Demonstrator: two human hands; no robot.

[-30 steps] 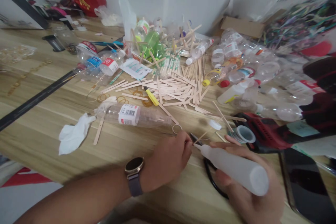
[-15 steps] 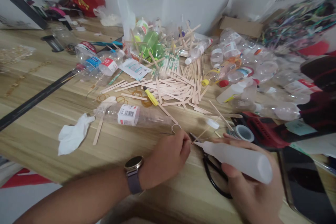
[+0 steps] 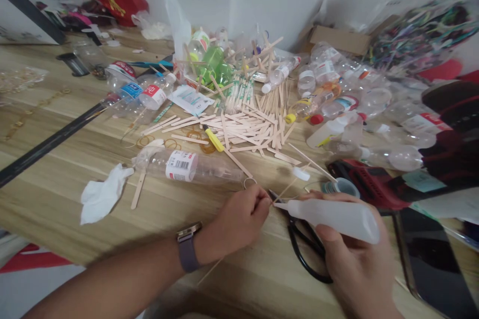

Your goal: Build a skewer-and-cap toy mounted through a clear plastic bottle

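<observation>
My left hand (image 3: 245, 217), wearing a watch, is closed in a pinch on a thin wooden stick (image 3: 290, 187) that slants up and right from the fingertips. My right hand (image 3: 359, 259) grips a white squeeze bottle (image 3: 333, 217) lying nearly level. Its narrow nozzle tip points left and meets the stick close to my left fingertips. Black-handled scissors (image 3: 299, 254) lie on the table under the bottle. A clear plastic bottle (image 3: 213, 168) with a white label rests on its side behind my left hand. What lies inside the left fingers is partly hidden.
Flat wooden sticks (image 3: 247, 129) are heaped mid-table, with a yellow marker (image 3: 214, 138) beside them. Empty plastic bottles (image 3: 340, 102) crowd the back right. A phone (image 3: 434, 259), a red-and-black tool (image 3: 377, 182) and a tape roll (image 3: 344, 189) lie right; a tissue (image 3: 107, 197) left.
The squeeze bottle's base has swung slightly left and up, with its nozzle still at my left fingertips. My left wrist has turned a little, and a thin stick end now shows below it.
</observation>
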